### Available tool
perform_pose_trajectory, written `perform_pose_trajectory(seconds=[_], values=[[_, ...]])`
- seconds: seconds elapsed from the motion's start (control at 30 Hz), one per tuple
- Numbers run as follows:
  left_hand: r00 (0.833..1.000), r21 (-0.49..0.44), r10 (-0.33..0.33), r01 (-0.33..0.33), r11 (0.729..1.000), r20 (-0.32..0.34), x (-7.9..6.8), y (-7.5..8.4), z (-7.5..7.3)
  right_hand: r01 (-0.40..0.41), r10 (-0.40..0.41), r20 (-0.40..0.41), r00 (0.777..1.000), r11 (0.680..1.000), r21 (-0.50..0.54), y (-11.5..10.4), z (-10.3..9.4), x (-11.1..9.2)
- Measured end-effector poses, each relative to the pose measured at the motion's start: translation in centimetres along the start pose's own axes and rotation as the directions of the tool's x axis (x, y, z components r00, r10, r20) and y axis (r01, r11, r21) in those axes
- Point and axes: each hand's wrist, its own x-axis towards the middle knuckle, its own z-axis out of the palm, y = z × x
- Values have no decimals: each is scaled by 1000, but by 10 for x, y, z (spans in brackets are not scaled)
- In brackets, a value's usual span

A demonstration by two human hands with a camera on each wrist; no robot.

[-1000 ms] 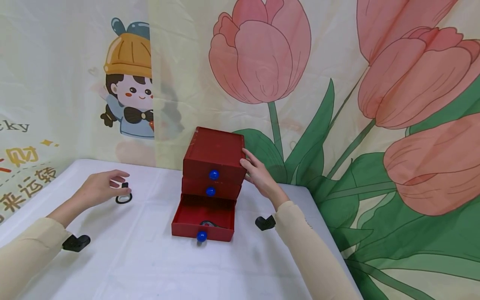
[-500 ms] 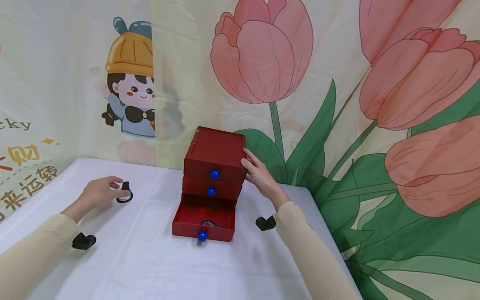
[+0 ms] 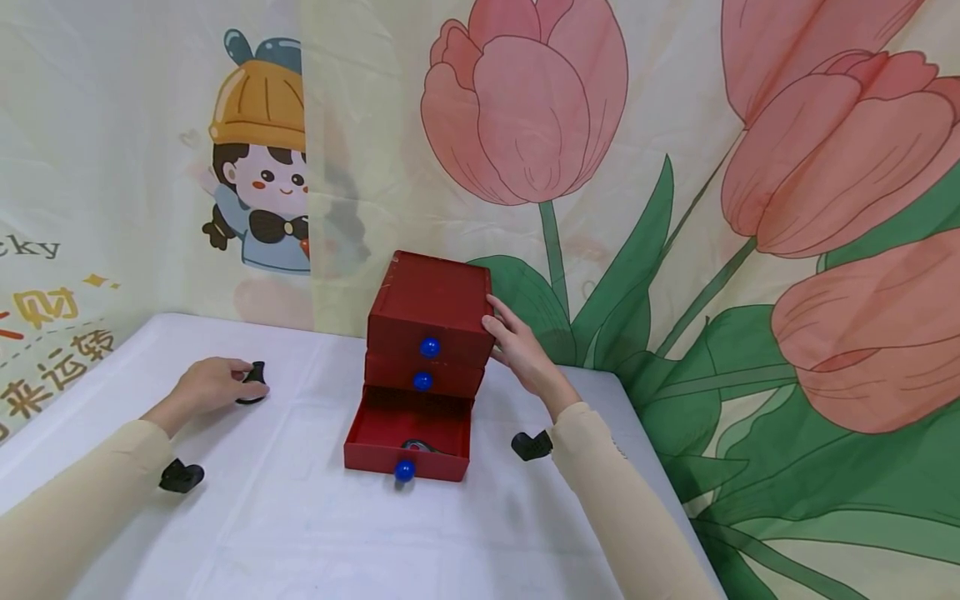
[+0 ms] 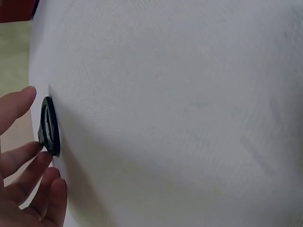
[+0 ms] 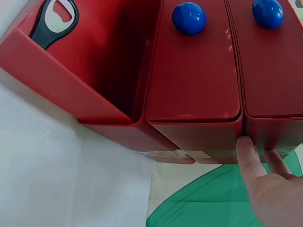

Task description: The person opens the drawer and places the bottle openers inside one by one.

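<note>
My left hand (image 3: 204, 387) is at a small black-rimmed oval thing (image 4: 56, 135) with a short handle on the left of the table. In the left wrist view its fingertips (image 4: 45, 157) touch or nearly touch the rim, while the thumb stands apart; the hand hides part of it in the head view. My right hand (image 3: 527, 354) rests its extended fingers against the right side of a red drawer cabinet (image 3: 431, 287). The bottom drawer (image 3: 375, 458) is pulled out. In it lies a bottle opener (image 5: 58, 21) with a black handle and silver head.
Blue knobs (image 3: 430, 347) sit on the drawer fronts. A white cloth covers the table (image 3: 300, 533). Behind hangs a printed backdrop (image 3: 360, 150) with tulips and a cartoon figure. Black wrist-worn pieces (image 3: 182, 476) jut out by both sleeves.
My left hand has moved a little right and closer to the black-rimmed thing, its fingers drawing nearer together around it. The right hand and cabinet stay put.
</note>
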Motion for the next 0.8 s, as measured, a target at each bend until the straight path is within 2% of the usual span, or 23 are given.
perform_pose_trajectory(seconds=[0.3,0.57,0.8], values=[[992,11,128,-128,992,-2,2,4,3,-1,1,-3,1000,1000,-5,-1,1,0],[984,-2,170,-171,985,53,4,9,5,-6,6,-8,1000,1000,-9,0,1,0],[967,4,238,-240,971,92,3,15,4,-2,2,1,1000,1000,-9,0,0,0]])
